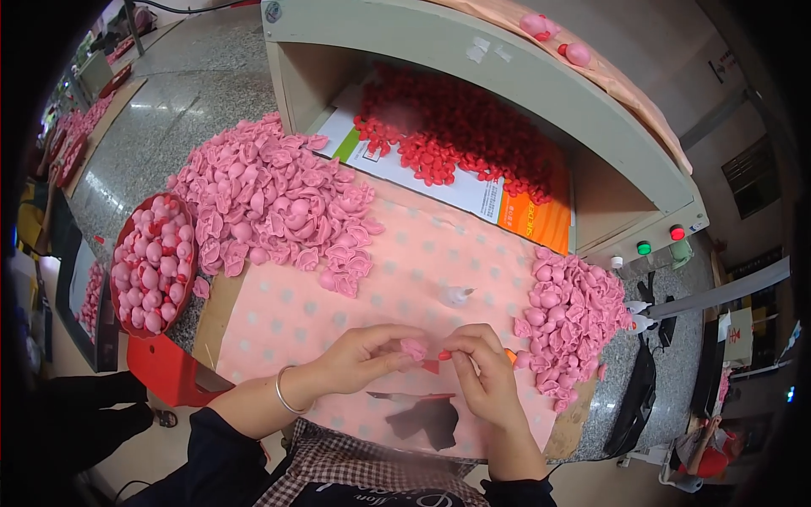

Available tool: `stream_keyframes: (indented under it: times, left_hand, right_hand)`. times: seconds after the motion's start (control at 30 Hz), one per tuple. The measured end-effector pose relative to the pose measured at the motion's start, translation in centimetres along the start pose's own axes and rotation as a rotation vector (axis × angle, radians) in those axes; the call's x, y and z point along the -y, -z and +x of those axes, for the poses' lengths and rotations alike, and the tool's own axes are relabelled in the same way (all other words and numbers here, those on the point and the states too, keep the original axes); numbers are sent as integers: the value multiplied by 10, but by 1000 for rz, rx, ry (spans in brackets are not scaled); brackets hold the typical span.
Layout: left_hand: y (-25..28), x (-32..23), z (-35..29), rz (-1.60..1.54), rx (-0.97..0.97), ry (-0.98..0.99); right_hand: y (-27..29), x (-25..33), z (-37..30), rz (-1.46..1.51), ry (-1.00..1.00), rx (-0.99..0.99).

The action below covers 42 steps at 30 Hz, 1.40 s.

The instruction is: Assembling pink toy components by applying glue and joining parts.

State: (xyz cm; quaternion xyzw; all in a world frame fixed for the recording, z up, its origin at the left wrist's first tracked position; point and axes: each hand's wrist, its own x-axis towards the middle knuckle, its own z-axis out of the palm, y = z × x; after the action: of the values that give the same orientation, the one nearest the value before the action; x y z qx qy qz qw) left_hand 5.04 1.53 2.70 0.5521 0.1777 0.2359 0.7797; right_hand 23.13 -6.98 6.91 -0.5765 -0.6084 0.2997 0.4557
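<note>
On a dotted tabletop (287, 317), in front of a bottle (458, 296), the person's left hand (365, 357) pinches a pink piece (414, 348), the right hand (490, 380) a red piece (444, 356); pink heaps (270, 198) flank the bottle.

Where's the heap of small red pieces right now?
The red heap is in the head view's upper middle, inside the open-fronted grey cabinet, above and right of the larger pink pile.
</note>
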Motion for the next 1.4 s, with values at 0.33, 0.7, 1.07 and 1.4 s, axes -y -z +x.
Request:
stream_keyframes:
  times: [0.33, 0.7, 1.07, 1.4]
  left_hand:
    - [19, 3, 5, 322, 49, -78]
    - [16, 12, -5, 46, -44, -69]
    - [19, 15, 4, 82, -147, 6]
    - [23, 30, 12, -5, -156, 21]
  right_hand:
    - [-31, 6, 15, 30, -39, 48]
    - [-52, -21, -1, 397, -220, -102]
    - [-58, -30, 7, 517, -240, -243]
    - [-50, -46, 17, 429, -300, -47]
